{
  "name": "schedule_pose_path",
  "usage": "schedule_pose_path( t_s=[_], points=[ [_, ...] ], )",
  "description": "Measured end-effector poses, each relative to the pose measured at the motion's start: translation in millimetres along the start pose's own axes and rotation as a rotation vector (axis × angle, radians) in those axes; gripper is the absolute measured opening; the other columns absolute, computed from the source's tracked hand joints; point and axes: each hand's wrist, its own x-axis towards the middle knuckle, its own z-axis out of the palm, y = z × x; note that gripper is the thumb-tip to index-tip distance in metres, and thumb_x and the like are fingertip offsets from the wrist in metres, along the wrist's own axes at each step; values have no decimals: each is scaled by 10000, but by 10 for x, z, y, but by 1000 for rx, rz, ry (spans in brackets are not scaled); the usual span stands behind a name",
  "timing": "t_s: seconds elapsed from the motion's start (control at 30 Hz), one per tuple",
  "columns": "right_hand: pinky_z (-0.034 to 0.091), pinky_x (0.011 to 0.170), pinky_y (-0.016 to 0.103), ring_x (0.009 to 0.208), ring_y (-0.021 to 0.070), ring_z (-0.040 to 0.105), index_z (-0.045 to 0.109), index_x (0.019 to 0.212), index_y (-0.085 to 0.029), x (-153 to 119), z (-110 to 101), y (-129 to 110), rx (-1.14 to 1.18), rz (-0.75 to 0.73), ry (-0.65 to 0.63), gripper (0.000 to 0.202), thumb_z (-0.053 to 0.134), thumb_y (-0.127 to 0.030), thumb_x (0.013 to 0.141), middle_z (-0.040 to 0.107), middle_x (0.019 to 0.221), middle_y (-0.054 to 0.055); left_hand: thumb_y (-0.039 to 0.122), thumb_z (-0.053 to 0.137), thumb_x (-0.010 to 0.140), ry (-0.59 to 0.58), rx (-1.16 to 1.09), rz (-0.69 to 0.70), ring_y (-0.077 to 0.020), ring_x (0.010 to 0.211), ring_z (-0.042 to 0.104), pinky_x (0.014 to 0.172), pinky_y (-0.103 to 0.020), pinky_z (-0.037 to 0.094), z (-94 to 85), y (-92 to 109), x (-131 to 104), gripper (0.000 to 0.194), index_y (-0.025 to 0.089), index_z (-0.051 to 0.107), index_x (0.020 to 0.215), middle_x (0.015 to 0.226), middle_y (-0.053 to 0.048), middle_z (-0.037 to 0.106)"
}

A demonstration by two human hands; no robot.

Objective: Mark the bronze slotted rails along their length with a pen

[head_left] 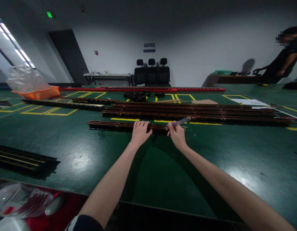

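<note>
A short dark rail (109,125) with copper-coloured rods along it lies crosswise on the green table. My left hand (140,133) is laid over its middle, fingers across the top and thumb at the near side, holding it down. Near the rail's right end, my right hand (177,134) is closed in a pen grip around a slim pen-shaped tool (182,121) with a translucent grey body and a brownish end. The tool's tip points down-left at the rail; the fingers hide part of it. Thin rod ends stick out right of that hand.
Just beyond lies a long bundle of similar rails (198,112). More rails (23,158) lie at the left near edge. An orange tray (42,93) holds plastic bags, black parts (136,95) sit behind, and a long red rail (187,89) spans the back. A person (285,57) stands far right.
</note>
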Motion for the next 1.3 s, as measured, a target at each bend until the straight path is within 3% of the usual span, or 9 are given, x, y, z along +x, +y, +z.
schedule_pose_path(
  t_s=[1.3],
  points=[
    [463, 440, 243, 477, 110, 538, 548, 761, -171, 5, -7, 22, 5, 2, -16, 522, 462, -685, 791, 595, 689, 35, 200, 367, 887, -11, -33, -24, -248, 1202, 501, 1152, -484, 238, 12, -34, -7, 379, 173, 562, 1211, 1210, -95, 609]
  ],
)
